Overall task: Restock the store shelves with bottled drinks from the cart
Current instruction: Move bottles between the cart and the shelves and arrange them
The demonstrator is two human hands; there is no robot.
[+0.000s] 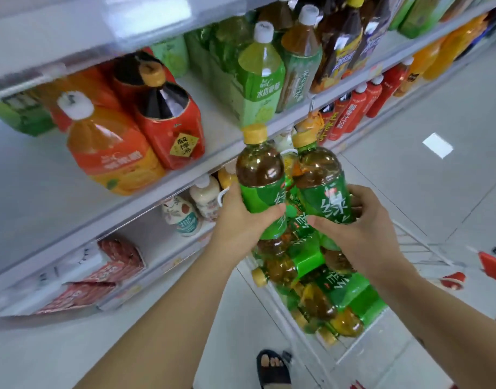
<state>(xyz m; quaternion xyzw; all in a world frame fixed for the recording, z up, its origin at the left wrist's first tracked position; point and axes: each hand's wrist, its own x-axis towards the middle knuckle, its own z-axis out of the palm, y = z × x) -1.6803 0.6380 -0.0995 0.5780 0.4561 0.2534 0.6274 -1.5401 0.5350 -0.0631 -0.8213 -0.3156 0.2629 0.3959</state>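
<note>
Two green-tea bottles are up out of the cart, one in each hand. The left bottle (259, 178) stands nearly upright, its yellow cap leaning a little toward the shelving, and the left hand (241, 223) is wrapped round its green label with the thumb across the front. The right bottle (321, 189) stands just beside it, tilted the same way, and the right hand (364, 223) grips it low on the label, fingers curled behind. The two bottles almost touch at the shoulder; I cannot tell whether they really do.

Below the hands lies the cart (409, 244), with spare bottles (297, 273) of the same tea heaped on their sides.

What matters for the next move is the direction: the shelf (210, 119) lies ahead and to the left of both hands, and higher than the bottle bases. It has a bare strip between the red bottle (174, 127) and the big green bottle (262, 80). The left hand is the nearer one, so I would expect its bottle to go in first, lifted and pushed forward base first with its long axis kept vertical. The right bottle would have to cross behind it or wait. The caps already sit close under the shelf lip, so clipping it on the way up looks like the likeliest slip.
</note>
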